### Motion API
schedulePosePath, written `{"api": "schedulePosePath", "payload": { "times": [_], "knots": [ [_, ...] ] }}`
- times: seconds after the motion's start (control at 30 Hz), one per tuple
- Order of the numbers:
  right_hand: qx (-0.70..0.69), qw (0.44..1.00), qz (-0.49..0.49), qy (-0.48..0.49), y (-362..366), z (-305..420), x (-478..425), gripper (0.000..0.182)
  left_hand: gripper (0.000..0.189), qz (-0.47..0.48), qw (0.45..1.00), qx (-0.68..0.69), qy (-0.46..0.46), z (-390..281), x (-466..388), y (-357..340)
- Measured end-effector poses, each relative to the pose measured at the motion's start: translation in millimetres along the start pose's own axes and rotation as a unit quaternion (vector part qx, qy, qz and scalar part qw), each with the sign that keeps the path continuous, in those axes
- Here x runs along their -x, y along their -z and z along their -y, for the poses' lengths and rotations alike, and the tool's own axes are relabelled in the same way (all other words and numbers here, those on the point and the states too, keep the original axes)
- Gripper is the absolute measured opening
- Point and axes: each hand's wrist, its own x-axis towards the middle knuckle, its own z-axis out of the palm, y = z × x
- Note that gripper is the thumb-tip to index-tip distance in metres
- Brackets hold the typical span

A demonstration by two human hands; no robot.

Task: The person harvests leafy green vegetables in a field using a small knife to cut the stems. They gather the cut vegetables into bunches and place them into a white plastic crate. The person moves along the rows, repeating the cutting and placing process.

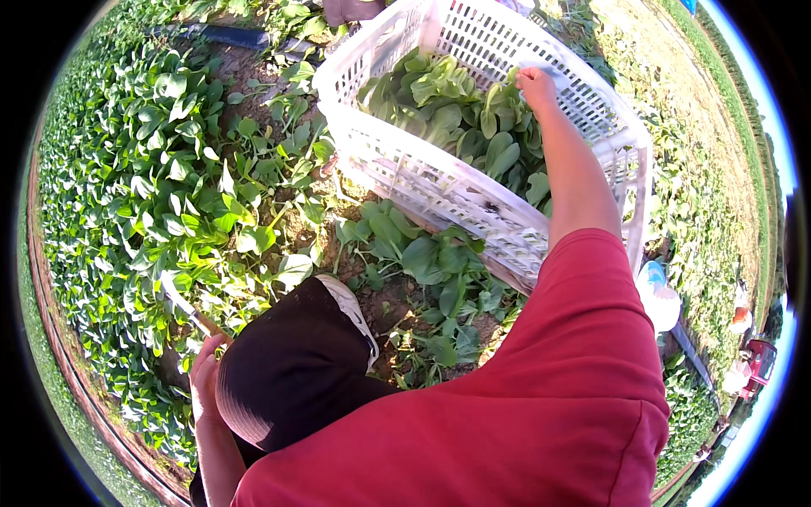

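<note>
My left hand (204,380) is at the lower left, beside my bent knee, closed around the wooden handle of a curved-bladed knife (184,304). Its blade points up and left among the growing greens (158,209). My right hand (537,87) reaches into a white slatted plastic crate (437,161). There its fingers pinch a leaf at the edge of a heap of leafy greens (456,114). The heap lies along the crate's inside; my forearm hides part of it.
Loose greens (424,253) lie on the soil between my shoe (347,310) and the crate. A dark strip (234,36) crosses the ground at upper left. A white and blue object (659,298) stands right of the crate. A red object (757,364) is near the far right rim.
</note>
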Motion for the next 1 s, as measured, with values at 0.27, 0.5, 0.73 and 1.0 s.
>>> {"api": "schedulePosePath", "payload": {
  "times": [0.27, 0.5, 0.73, 1.0],
  "knots": [
    [-0.383, 0.918, -0.056, -0.091, 50, 82, 30, 0.026, 0.054, -0.038, 0.998, 0.035, -0.046, -5, 15, -8],
    [-0.557, 0.830, 0.009, -0.010, 110, 212, 121, 0.031, 0.054, 0.018, 0.989, 0.074, -0.125, -13, 13, -12],
    [-0.762, 0.568, 0.303, 0.070, 66, 301, 220, 0.023, 0.049, 0.125, 0.961, 0.080, -0.234, -64, 8, -72],
    [-0.843, 0.385, 0.368, -0.079, -9, 421, 376, 0.013, 0.059, 0.187, 0.906, 0.030, -0.378, -99, 26, -103]
  ]
}}
